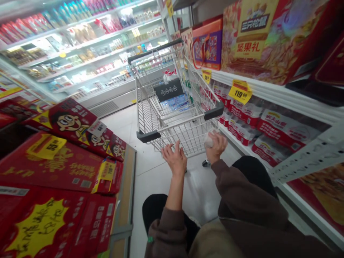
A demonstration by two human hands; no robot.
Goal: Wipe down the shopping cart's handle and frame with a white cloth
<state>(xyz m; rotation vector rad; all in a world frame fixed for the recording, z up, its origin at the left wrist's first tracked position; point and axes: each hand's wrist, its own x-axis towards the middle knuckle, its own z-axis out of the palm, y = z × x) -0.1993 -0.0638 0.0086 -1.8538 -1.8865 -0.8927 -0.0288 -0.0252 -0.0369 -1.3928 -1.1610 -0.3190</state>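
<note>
The left hand (174, 159) is open with its fingers spread, just behind the handle of a wire shopping cart (182, 120). The right hand (217, 147) curls around a crumpled white packet (209, 140) beside the cart's near corner, between red gift boxes (51, 161) and shelved water packs (279, 132).

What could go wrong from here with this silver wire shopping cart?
The open left hand doesn't appear to grip the silver wire shopping cart, so the cart might roll off unguided. The right hand holds a whitish translucent item that may slip to the floor. The cart's right side runs close to the white metal shelf, so it might snag the shrink-wrapped red-labelled packs.
</note>
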